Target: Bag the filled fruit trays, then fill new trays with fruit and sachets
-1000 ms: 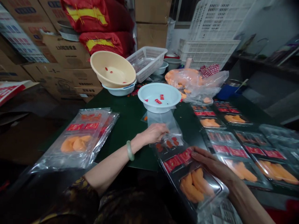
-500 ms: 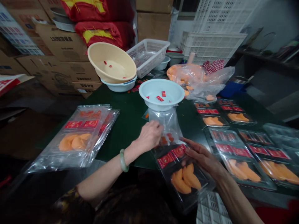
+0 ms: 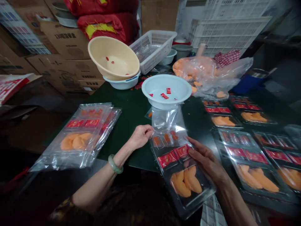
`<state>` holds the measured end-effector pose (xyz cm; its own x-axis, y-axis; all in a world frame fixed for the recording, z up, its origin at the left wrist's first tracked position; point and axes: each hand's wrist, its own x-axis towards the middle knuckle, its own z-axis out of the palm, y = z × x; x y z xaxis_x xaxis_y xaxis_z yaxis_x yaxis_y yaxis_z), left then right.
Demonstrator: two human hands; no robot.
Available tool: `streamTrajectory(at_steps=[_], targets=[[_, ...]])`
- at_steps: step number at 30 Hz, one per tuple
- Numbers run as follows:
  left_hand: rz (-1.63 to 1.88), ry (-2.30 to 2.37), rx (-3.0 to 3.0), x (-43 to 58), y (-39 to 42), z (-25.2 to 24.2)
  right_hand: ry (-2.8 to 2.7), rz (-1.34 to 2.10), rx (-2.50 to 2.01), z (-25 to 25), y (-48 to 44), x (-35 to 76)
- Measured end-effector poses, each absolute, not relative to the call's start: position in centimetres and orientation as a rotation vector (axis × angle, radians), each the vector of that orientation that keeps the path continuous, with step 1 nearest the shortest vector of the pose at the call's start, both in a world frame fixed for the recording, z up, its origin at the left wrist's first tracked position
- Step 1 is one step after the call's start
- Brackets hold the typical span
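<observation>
**L hand shifts to bag edge; tray's far end now under film**

Since half a sec ago the left hand [image 3: 141,135] has slid sideways off the top of the clear plastic bag [image 3: 168,121] to its left edge. It's now down and a bit left of the round white plastic bowl [image 3: 164,104]. Grip there: thumb + fingertips closed on the bag's film, a pinch.

The bag lies flat on the dark green surface [image 3: 131,106], running from just under the bowl's near rim toward the person.

The black compartment tray w/ clear cover [image 3: 204,195] sits straight below the bowl, angled. Its far end, w/ the small orange bits, now shows through the film.

The red foil sachets [image 3: 174,155] and pale orange fruit slices [image 3: 187,181] are on the tray's nearer part, farther from the bowl. Can't tell exactly where the bag's mouth ends.

Right hand [image 3: 207,160] has hardly moved. It's below-right of the bowl, fingers stretched flat along the tray's right side by the sachets, not curled round anything; thumb hidden.

Judgement: bagging looks only partly done, w/ most of the tray probably outside the bag.

Left of the bowl: stack of bagged trays [image 3: 80,138]. Right of it: rows of filled unbagged trays [image 3: 246,163].
</observation>
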<state>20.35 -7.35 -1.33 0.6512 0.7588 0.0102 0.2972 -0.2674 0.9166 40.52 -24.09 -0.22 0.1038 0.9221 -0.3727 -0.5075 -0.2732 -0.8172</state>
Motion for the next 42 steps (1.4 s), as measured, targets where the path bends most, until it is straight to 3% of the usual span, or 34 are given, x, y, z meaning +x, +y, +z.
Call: streamTrajectory(at_steps=[10, 16, 23, 30, 34, 37, 39, 42], targets=[[0.894, 1.134, 1.968, 19.3, -12.2, -1.6, -0.315, 1.387, -1.15, -0.1, -25.5, 38.3], [0.618, 0.786, 1.806, 18.0, -10.4, 0.3, -0.299, 1.4, -1.218, 0.7, -25.2, 37.8], [0.655, 0.997, 2.634, 18.1, -11.7, -0.1, -0.303, 1.26, -1.24, -0.1, -24.9, 37.2], [0.598, 0.843, 2.781, 17.0, -13.0, -0.7, -0.354, 1.111, -1.401, -0.3, -22.0, 36.2], [0.532, 0.917, 2.801, 15.5, -12.4, -0.8, -0.672, 0.849, -1.735, -0.9, -20.5, 35.3], [0.46, 0.954, 2.795, 15.1, -12.2, -1.0, -1.068, 0.433, -1.946, -0.9, -21.6, 34.9], [0.389, 0.94, 2.796, 15.1, -12.3, -1.1, -1.383, 0.242, -1.915, -0.6, -23.5, 35.0], [0.344, 0.897, 2.798, 15.3, -12.3, -1.2, -1.902, 0.241, -1.774, -0.8, -26.9, 35.1]])
